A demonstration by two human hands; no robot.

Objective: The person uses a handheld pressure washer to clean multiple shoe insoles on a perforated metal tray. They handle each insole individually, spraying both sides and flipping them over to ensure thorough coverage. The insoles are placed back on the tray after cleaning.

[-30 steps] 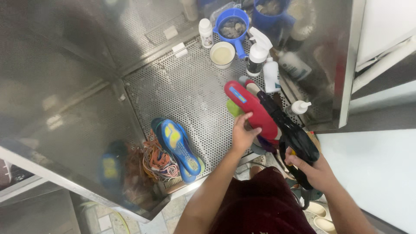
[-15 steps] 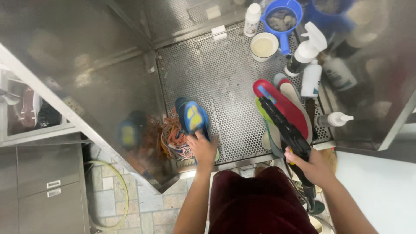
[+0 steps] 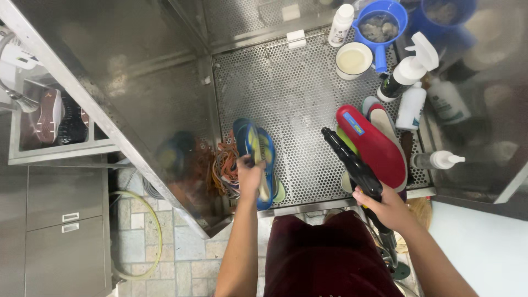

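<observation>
My left hand (image 3: pixel 250 175) grips a blue insole with a yellow patch (image 3: pixel 254 148) and tilts it up off a second blue insole lying on the perforated steel tray (image 3: pixel 291 93). Orange laces (image 3: pixel 224 168) lie bunched just left of it. My right hand (image 3: pixel 389 206) holds a black spray gun (image 3: pixel 352 162), whose nozzle points up and left over the tray. A red insole (image 3: pixel 374 146) lies beside the gun on top of a green one and a grey one.
At the tray's back stand a white cup (image 3: pixel 353 59), a blue scoop (image 3: pixel 380 27), a small white bottle (image 3: pixel 340 25) and several spray bottles (image 3: pixel 410 69). Steel walls enclose the tray. A pair of shoes (image 3: pixel 58 118) sits in a bin at left. A hose (image 3: pixel 146 236) lies on the tiled floor.
My left hand let go of the red insole, moved left to the blue insoles and lifted one. The right hand kept the spray gun. The camera view shifted left.
</observation>
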